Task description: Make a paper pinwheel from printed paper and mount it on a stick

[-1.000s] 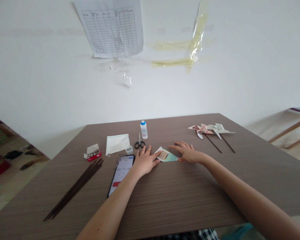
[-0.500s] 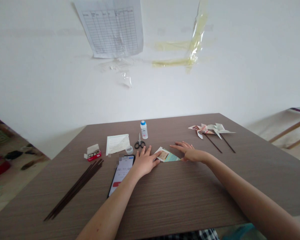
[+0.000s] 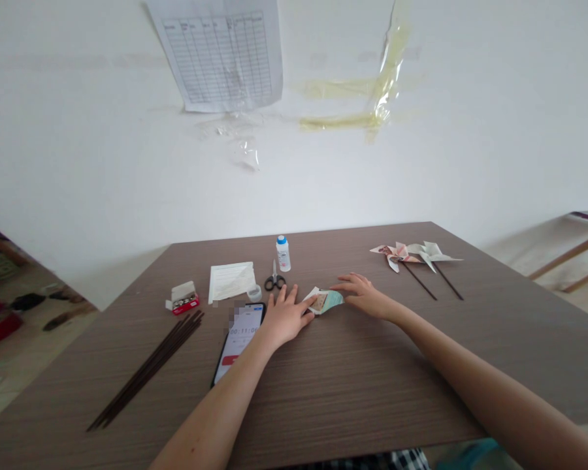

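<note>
A small folded printed paper [image 3: 327, 301], with a tan picture and a pale green-blue part, lies on the table between my hands. My left hand [image 3: 285, 318] lies flat with spread fingers, its index finger and thumb at the paper's left end. At the right end, my right hand [image 3: 365, 297] has the paper's corner at its fingers, and that side curls up off the table. The right thumb is mostly hidden. Just beyond my left fingertips are black-handled scissors [image 3: 275, 281] and a glue bottle [image 3: 283, 254] with a blue cap.
A phone [image 3: 238, 339] showing a timer lies by my left forearm. Further left are dark sticks [image 3: 147, 372], a small red box [image 3: 185, 301], lined paper [image 3: 230, 281] and a clear round cap [image 3: 254, 293]. Two paper pinwheels [image 3: 396, 253] on sticks lie at the right.
My right hand has moved slightly left, bringing the paper's right corner up and inward, so the paper now bends. My left hand has stayed in place.
</note>
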Demonstrator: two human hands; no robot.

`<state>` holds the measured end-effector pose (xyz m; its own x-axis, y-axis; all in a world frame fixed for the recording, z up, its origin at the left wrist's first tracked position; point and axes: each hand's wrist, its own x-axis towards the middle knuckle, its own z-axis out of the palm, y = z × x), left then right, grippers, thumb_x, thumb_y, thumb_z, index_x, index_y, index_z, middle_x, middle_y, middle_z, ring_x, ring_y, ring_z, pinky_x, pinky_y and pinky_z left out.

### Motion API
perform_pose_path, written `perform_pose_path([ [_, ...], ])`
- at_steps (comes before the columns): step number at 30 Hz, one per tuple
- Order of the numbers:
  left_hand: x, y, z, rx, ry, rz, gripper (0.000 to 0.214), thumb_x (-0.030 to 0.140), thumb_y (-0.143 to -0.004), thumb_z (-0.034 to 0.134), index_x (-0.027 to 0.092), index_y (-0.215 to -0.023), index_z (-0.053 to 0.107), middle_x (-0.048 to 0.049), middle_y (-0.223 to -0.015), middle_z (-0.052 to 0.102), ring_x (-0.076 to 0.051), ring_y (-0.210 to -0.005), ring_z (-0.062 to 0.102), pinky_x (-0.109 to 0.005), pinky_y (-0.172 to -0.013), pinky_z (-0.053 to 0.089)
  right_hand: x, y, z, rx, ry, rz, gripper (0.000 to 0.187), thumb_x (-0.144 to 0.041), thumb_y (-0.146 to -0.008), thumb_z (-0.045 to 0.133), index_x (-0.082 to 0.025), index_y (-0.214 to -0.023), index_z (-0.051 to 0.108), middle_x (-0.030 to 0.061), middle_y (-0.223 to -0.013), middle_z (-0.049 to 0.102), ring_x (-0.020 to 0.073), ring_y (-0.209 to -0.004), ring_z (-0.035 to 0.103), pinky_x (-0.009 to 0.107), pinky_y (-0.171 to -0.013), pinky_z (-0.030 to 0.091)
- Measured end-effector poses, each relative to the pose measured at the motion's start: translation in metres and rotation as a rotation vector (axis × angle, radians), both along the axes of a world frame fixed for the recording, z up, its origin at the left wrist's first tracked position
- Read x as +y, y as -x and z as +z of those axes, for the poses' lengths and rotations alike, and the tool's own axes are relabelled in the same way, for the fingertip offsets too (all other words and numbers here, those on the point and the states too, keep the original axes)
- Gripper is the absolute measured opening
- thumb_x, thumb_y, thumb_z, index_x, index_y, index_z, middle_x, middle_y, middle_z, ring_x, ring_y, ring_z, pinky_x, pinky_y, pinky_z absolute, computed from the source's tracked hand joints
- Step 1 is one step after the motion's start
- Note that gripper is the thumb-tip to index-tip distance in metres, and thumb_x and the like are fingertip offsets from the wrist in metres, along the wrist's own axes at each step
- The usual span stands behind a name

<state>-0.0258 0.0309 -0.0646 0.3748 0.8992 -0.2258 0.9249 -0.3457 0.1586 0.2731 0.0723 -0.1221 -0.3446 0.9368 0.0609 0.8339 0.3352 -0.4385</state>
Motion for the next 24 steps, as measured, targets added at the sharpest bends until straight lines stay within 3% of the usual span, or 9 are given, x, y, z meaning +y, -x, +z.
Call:
perform_pose_path([
  [5, 0.0, 0.003, -0.002, -0.019, -0.025, -0.015, 0.063, 0.052, -0.131, 0.062, 0.047, -0.194, 0.066, -0.0123, -0.211, 0.047, -0.054, -0.2, 0.033, -0.086, -0.157, 0.032, -0.007, 0.015, -0.001, 0.107, -0.07, 0.025, 0.06, -0.029, -0.117, 0.058, -0.036, -0.165, 0.093, 0.0122, -0.178, 0.083, 0.0444, -0.179, 0.064, 0.071, -0.154, 0.047],
  [10, -0.002, 0.001, 0.002, -0.007, 0.006, 0.004, 0.064, 0.053, -0.131, 0.063, 0.048, -0.195, 0.064, -0.0103, -0.214, 0.043, -0.051, -0.202, 0.028, -0.082, -0.16, 0.029, -0.024, 0.039, 0.0, 0.043, -0.017, -0.035, 0.046, -0.053, -0.118, 0.077, -0.04, -0.158, 0.096, 0.0126, -0.182, 0.077, 0.0505, -0.184, 0.054, 0.079, -0.154, 0.04],
  [15, -0.002, -0.001, 0.005, 0.003, 0.014, 0.013, 0.062, 0.055, -0.132, 0.064, 0.048, -0.194, 0.066, -0.0098, -0.214, 0.041, -0.051, -0.202, 0.027, -0.08, -0.16, 0.027, -0.038, 0.057, 0.006, -0.048, 0.021, -0.103, 0.051, -0.057, -0.116, 0.084, -0.042, -0.165, 0.089, 0.0123, -0.187, 0.071, 0.0484, -0.186, 0.05, 0.082, -0.155, 0.033],
  [20, -0.003, -0.002, 0.008, 0.017, 0.033, 0.016, 0.064, 0.056, -0.133, 0.062, 0.047, -0.196, 0.064, -0.0111, -0.215, 0.037, -0.051, -0.203, 0.025, -0.079, -0.161, 0.026, -0.04, 0.055, 0.015, -0.082, 0.075, -0.097, 0.055, -0.056, -0.119, 0.079, -0.042, -0.172, 0.083, 0.0114, -0.193, 0.066, 0.0457, -0.187, 0.05, 0.08, -0.158, 0.027],
  [24, -0.003, -0.003, 0.008, 0.031, 0.041, 0.015, 0.065, 0.057, -0.134, 0.06, 0.047, -0.198, 0.06, -0.0111, -0.216, 0.034, -0.051, -0.203, 0.024, -0.078, -0.161, 0.026, -0.034, 0.046, 0.015, -0.103, 0.119, -0.064, 0.059, -0.054, -0.119, 0.079, -0.045, -0.178, 0.079, 0.0108, -0.199, 0.061, 0.0467, -0.191, 0.047, 0.077, -0.159, 0.029],
])
